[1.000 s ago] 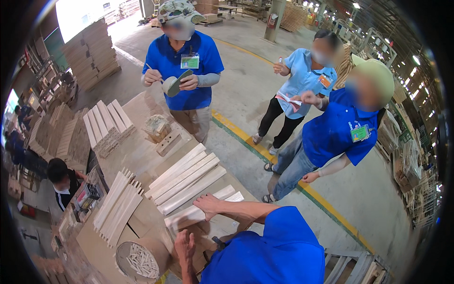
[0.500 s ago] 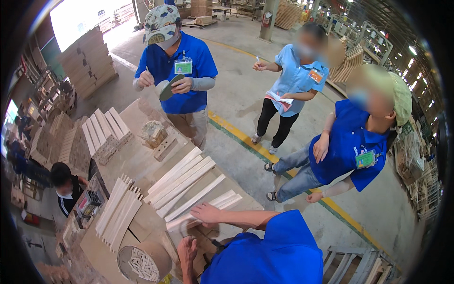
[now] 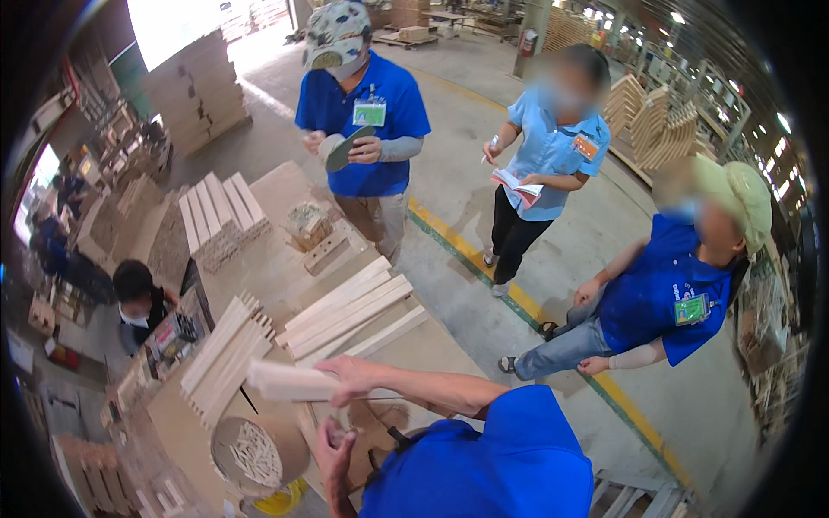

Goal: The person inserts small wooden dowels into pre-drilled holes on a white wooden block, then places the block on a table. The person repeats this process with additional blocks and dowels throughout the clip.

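The fingers of the right hand [image 3: 352, 377] clamp one end of a pale wooden slat [image 3: 289, 382], whose long free end could swing into the slat stack [image 3: 226, 361] just beyond them, while the left hand [image 3: 332, 449] below seems loosely curled, its grip unclear.

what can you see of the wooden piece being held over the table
The wooden piece is a pale, flat, straight-edged length of bare-looking wood, plain and unpainted. It lies roughly level, its long side running across the picture. The right hand grips one end, fingers curled over the top; the other end sticks out free. It sits above the edge of the table, beside a fanned stack of similar slats. Whether it touches them cannot be told.
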### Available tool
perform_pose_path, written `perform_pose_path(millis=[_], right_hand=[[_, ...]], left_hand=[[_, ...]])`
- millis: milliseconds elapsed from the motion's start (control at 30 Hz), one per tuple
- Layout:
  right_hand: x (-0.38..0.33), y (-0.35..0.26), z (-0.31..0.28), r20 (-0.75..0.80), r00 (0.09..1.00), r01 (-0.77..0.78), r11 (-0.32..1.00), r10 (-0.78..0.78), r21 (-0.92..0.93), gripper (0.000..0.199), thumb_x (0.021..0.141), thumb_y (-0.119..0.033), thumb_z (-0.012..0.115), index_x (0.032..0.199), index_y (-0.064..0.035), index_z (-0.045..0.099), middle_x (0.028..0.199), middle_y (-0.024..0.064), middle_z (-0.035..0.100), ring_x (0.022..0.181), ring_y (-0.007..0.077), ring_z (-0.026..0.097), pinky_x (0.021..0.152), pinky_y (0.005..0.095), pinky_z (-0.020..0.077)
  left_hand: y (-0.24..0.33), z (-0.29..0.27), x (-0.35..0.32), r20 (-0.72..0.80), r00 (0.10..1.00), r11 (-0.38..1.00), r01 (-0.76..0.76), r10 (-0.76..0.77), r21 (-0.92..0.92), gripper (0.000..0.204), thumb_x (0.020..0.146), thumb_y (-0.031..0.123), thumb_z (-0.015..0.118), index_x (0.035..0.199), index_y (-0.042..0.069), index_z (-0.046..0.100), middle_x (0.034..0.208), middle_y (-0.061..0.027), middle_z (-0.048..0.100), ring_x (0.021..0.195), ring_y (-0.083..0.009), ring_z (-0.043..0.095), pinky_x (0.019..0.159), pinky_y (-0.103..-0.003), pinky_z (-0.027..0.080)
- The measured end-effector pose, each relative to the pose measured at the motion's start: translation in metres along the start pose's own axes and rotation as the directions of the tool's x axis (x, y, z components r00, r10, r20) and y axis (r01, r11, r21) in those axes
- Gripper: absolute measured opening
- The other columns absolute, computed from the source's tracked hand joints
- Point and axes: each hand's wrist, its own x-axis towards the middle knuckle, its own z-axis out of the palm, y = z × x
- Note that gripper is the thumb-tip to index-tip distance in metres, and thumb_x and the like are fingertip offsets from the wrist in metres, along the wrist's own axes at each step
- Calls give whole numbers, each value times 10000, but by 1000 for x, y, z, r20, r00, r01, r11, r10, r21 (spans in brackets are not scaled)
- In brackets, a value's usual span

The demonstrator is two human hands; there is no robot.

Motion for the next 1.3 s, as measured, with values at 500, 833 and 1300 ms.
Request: perform_pose_path(millis=[500, 833, 1300], right_hand=[[-8, -50, 91, -227, 969, 197, 872, -102, 447, 535, 789, -198, 856, 1220, -43, 579, 969, 34, 684, 879, 155, 664, 816, 342, 553], [-12, -113, 103, -367, 929, 203, 772, 43, 603, 525, 713, -113, 898, 1155, -7, 636, 1043, 79, 673, 900, 168, 676, 802, 336, 575], [-25, -133, 139, -263, 937, 282, 943, -231, 175, 645, 738, -191, 906, 1279, -27, 595, 1091, 95, 695, 1001, 167, 659, 889, 342, 537]], left_hand=[[77, 13, -1, -151, 897, 903, -390, 416, 179, 1021, 720, 88, 846, 1548, 17, 253, 1461, -215, 486, 1348, -314, 524, 1119, -425, 438], [84, -18, -37, -117, 871, 846, -419, 477, 331, 824, 803, 196, 816, 1504, 80, 399, 1312, -224, 592, 1169, -363, 639, 976, -431, 535], [21, -232, 94, 303, 944, 44, -299, -130, 953, 171, 801, 81, 627, 906, 34, 754, 988, -229, 723, 937, -388, 728, 793, -484, 601]])
